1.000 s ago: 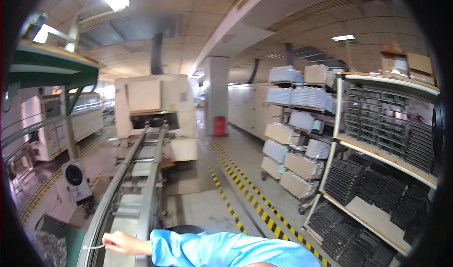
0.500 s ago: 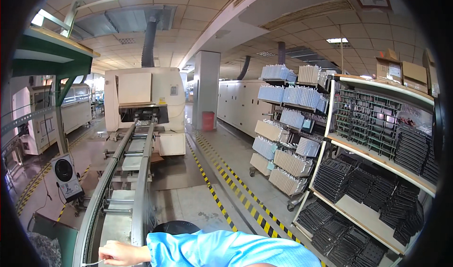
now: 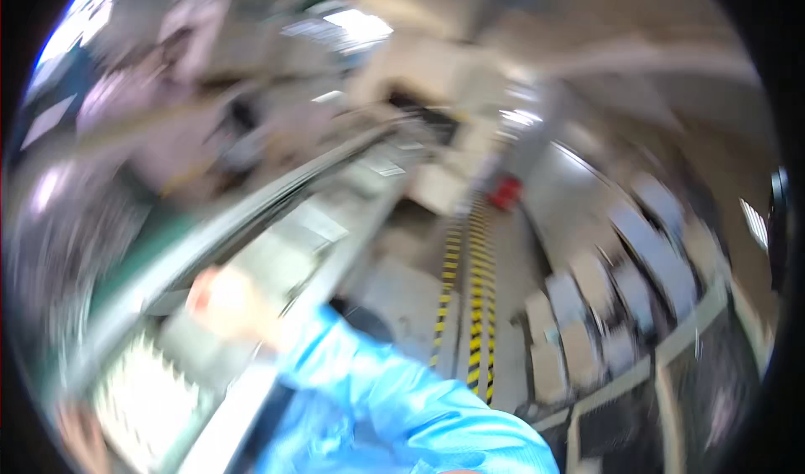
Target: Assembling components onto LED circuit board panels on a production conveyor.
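Observation:
My right hand (image 3: 225,302), at the end of a blue sleeve (image 3: 377,369), is over the conveyor (image 3: 251,277), left of the middle. Motion smears it, but it looks closed, with a faint thin line beside its fingers where a thin pale tool showed before. At the lower left edge is my left hand (image 3: 80,436), blurred and partly cut off, its fingers not readable. It is beside a pale, bright tray or panel (image 3: 147,398) with a jagged edge, lying between the conveyor rails; I cannot make out its kind.
The conveyor runs away to a cream machine (image 3: 419,80). Yellow-black floor stripes (image 3: 476,290) lie to its right, leading to a red bin (image 3: 506,191). Racks of pale panels (image 3: 579,306) and a shelf unit with dark contents (image 3: 616,424) stand on the right.
The whole view has tilted and swung down toward the conveyor, with heavy blur. My right hand appears higher in the picture. My left hand and the bright tray or panel have come into view.

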`<state>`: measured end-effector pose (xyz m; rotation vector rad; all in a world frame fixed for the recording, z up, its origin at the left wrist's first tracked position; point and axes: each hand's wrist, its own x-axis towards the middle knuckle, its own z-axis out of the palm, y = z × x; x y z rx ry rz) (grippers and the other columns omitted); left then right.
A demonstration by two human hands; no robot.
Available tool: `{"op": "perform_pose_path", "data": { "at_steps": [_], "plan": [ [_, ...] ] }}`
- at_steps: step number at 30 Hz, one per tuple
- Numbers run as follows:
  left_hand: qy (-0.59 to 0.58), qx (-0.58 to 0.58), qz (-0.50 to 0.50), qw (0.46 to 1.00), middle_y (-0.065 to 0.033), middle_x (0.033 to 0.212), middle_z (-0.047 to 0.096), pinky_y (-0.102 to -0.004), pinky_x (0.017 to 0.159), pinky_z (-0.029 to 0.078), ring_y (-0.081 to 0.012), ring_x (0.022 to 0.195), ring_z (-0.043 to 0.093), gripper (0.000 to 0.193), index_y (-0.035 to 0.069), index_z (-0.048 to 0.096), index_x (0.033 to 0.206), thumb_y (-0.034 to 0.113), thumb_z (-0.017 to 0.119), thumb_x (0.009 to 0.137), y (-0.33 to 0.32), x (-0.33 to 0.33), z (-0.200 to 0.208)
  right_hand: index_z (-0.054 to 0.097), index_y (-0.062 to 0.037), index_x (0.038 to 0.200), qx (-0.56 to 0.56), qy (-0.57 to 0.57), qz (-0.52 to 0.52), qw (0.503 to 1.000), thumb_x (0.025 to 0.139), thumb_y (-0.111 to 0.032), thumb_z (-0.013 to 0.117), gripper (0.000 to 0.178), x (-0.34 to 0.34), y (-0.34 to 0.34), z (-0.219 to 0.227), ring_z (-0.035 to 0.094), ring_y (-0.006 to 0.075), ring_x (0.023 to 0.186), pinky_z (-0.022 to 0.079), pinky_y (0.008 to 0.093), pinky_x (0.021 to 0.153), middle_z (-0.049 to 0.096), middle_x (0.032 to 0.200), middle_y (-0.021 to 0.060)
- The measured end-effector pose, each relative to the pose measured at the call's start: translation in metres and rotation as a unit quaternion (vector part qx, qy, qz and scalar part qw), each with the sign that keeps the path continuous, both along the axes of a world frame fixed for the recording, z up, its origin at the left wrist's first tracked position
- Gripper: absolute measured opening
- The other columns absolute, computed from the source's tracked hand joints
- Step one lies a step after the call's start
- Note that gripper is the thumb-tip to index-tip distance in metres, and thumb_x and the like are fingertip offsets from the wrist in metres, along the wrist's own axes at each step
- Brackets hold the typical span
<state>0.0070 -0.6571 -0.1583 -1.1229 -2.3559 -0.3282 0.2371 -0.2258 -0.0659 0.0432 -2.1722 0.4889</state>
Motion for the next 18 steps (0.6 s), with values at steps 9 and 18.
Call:
{"op": "perform_pose_path", "data": {
  "at_steps": [9,18],
  "plan": [
    [-0.138,0.098,0.004,0.986,0.0019,0.123,0.069,-0.0485,0.100,0.045,-0.0335,0.122,0.053,0.006,0.016,0.078,0.083,0.020,0.077,0.078,0.082,0.046,0.090,0.067,0.0013,0.107,-0.084,-0.103,0.167,0.977,0.098,-0.003,0.066,0.010,-0.090,0.007,0.064,0.068,0.0112,0.090,0.052,0.0258,0.082,0.071,0.091,0.0046],
    [-0.177,0.074,-0.020,0.981,0.0042,0.126,0.069,-0.0477,0.106,0.039,-0.0307,0.125,0.050,0.005,0.016,0.078,0.086,0.018,0.077,0.082,0.080,0.052,0.101,0.066,0.0026,0.106,-0.119,-0.150,0.172,0.966,0.098,-0.003,0.066,0.010,-0.072,0.009,0.044,0.067,0.0115,0.088,0.051,0.0254,0.083,0.070,0.092,0.0055]
  ]
}}
